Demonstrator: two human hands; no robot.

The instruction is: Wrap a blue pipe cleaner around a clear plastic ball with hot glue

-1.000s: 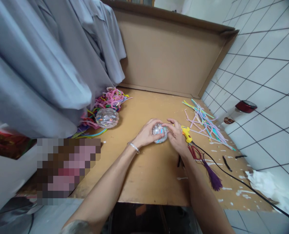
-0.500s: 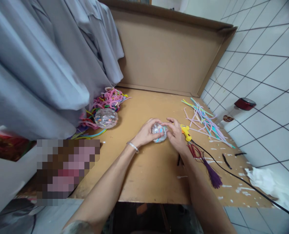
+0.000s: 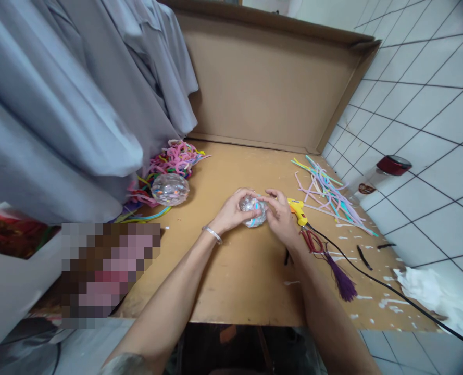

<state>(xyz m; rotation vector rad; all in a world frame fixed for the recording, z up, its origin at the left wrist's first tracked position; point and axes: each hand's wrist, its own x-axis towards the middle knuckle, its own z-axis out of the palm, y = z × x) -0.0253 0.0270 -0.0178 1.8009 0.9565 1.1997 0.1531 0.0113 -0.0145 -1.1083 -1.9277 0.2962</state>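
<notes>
A small clear, bumpy-looking ball (image 3: 253,216) with bits of pastel blue and pink sits between my two hands over the middle of the table. My left hand (image 3: 234,210) wraps round its left side, thumb across the front. On the other side, my right hand (image 3: 280,214) has its fingers bent against the ball, the index finger reaching over its upper right. Whether a small piece is pinched there cannot be made out. Just beyond my right hand lies a yellow hot glue gun (image 3: 298,212). Red-handled scissors (image 3: 312,241) and a purple tassel (image 3: 341,277) are beside my right forearm.
Left of my hands, a larger clear ball (image 3: 170,189) stands by a heap of coloured pipe cleaners (image 3: 178,159). More pastel pipe cleaners (image 3: 328,190) lie at right, near a red-lidded jar (image 3: 393,165). A black cord (image 3: 375,281) crosses the table (image 3: 231,291). Cardboard (image 3: 262,88) stands behind.
Both hands stay around the ball, with only a slight shift of the fingers and a small turn of the ball. Nothing else on the table has visibly moved.
</notes>
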